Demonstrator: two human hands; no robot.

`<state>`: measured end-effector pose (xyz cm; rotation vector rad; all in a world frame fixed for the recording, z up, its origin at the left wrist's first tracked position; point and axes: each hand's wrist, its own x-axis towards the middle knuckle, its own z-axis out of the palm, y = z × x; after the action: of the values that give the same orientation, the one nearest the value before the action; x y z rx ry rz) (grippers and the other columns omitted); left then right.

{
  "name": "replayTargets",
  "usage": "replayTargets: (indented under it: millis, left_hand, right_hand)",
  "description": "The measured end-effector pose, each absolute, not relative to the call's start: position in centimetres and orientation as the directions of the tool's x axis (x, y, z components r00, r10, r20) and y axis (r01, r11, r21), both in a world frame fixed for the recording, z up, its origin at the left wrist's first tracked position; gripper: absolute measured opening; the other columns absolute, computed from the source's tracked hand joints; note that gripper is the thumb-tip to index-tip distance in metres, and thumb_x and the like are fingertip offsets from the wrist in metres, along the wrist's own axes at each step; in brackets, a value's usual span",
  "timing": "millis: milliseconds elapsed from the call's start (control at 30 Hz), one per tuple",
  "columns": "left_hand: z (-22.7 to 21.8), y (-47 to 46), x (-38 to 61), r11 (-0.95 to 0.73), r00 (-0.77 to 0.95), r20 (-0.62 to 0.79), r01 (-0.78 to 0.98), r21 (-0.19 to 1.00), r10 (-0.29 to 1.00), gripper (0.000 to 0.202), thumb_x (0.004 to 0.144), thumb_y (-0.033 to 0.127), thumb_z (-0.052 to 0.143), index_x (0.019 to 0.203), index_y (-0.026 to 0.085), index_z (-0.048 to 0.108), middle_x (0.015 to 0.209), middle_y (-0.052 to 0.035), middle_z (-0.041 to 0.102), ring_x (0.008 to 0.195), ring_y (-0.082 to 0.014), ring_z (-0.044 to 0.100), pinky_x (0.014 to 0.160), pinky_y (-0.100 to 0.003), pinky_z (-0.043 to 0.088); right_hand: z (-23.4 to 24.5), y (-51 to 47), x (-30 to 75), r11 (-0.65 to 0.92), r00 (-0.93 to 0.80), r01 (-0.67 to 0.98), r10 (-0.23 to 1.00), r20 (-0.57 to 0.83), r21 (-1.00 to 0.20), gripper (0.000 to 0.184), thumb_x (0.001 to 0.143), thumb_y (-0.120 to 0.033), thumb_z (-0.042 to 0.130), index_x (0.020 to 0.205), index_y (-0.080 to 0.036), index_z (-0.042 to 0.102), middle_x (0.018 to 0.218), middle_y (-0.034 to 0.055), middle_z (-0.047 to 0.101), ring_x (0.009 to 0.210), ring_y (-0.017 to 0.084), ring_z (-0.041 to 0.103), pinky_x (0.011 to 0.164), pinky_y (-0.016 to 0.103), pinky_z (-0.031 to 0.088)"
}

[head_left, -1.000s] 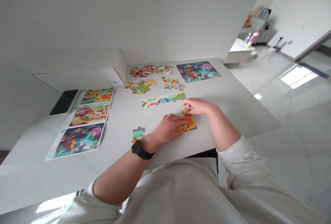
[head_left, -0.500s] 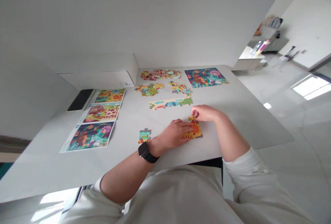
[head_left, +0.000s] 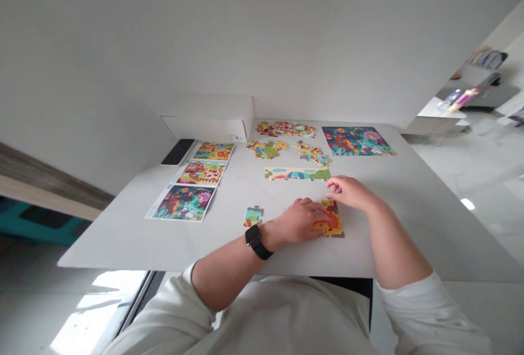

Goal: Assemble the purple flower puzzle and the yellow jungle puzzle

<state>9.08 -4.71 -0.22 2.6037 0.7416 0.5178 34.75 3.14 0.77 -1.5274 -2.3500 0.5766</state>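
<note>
One white table (head_left: pixel 123 240), pale wall (head_left: pixel 286 43), left hand (head_left: pixel 303 221) spread on puzzle (head_left: pixel 334 225), right hand (head_left: pixel 347 190) curled, fingertips apart

This looks like a room in a home: cartoon puzzle pieces (head_left: pixel 268 150) and a phone (head_left: pixel 178 152) lie on a white counter (head_left: pixel 409 207) against a plain wall (head_left: pixel 286 38), and beyond it a glossy pale floor (head_left: pixel 487 191) stretches past bottles (head_left: pixel 463 99) standing on a low white-topped unit (head_left: pixel 434 124).

No words or numbers are coming out legibly. Small print (head_left: pixel 236 138) is showing on the front of the white box (head_left: pixel 204 128), and faint marks (head_left: pixel 170 187) are lining the left margin of the three-picture sheet (head_left: pixel 186 203), both too tiny to read.
</note>
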Motion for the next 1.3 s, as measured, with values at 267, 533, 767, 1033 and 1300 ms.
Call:
replayTargets:
  millis: [267, 533, 767, 1033, 1300]
  left_hand:
    - [2.4, 0.4, 5.2, -0.484, 0.238, 0.424, 0.504, 0.716, 0.874, 0.015, 0.102, 0.024, 0.064, 0.109, 0.021, 0.077, 0.098, -0.0066, 0.081, 0.088, -0.0199, 0.074, 0.086, -0.033, 0.056]
    - [3.3, 9.7, -1.8, -0.203, 0.012, 0.344, 0.825, 0.527, 0.939, 0.03, 0.09, 0.016, 0.07, 0.12, 0.02, 0.074, 0.116, -0.0096, 0.08, 0.108, -0.025, 0.074, 0.098, -0.036, 0.056]
    - [2.5, 13.8, -1.8, -0.204, 0.178, 0.161, 0.965, 0.163, 0.971, 0.034, 0.095, 0.033, 0.073, 0.126, 0.021, 0.078, 0.133, -0.0131, 0.077, 0.129, -0.0315, 0.069, 0.11, -0.039, 0.053]
    - [1.9, 16.0, -1.2, -0.19, 0.172, 0.102, 0.962, 0.196, 0.98, 0.034, 0.084, 0.033, 0.082, 0.116, 0.023, 0.082, 0.124, -0.0152, 0.08, 0.119, -0.0356, 0.072, 0.1, -0.042, 0.053]
    - [3.1, 15.7, -3.9, -0.157, 0.0, 0.304, 0.857, 0.49, 0.953, 0.019, 0.092, 0.032, 0.07, 0.077, 0.022, 0.077, 0.084, -0.0116, 0.079, 0.093, -0.0296, 0.071, 0.078, -0.034, 0.045]
  right_hand:
    - [1.0, 3.6, 33.9, 0.382, -0.356, 0.793, 0.923, 0.147, -0.475, 0.009, 0.094, -0.026, 0.071, 0.098, -0.025, 0.08, 0.091, 0.0054, 0.082, 0.081, 0.022, 0.076, 0.074, 0.032, 0.053]
    - [0.7, 3.7, 33.5, 0.404, -0.378, 0.755, 0.912, 0.161, -0.516, 0.01, 0.095, -0.026, 0.07, 0.096, -0.027, 0.08, 0.092, 0.0039, 0.084, 0.082, 0.022, 0.077, 0.072, 0.03, 0.053]
    - [-0.3, 4.2, 32.7, 0.427, -0.363, 0.738, 0.904, 0.226, -0.523, 0.013, 0.095, -0.023, 0.067, 0.095, -0.026, 0.08, 0.092, 0.0042, 0.082, 0.08, 0.02, 0.074, 0.074, 0.031, 0.052]
    - [-0.5, 4.4, 32.1, 0.487, -0.378, 0.701, 0.873, 0.308, -0.521, 0.017, 0.096, -0.023, 0.062, 0.094, -0.025, 0.079, 0.096, 0.0062, 0.08, 0.08, 0.02, 0.07, 0.078, 0.032, 0.053]
    - [-0.8, 4.3, 31.9, 0.487, -0.391, 0.701, 0.874, 0.29, -0.522, 0.018, 0.096, -0.025, 0.061, 0.095, -0.025, 0.079, 0.097, 0.006, 0.08, 0.081, 0.02, 0.069, 0.08, 0.032, 0.054]
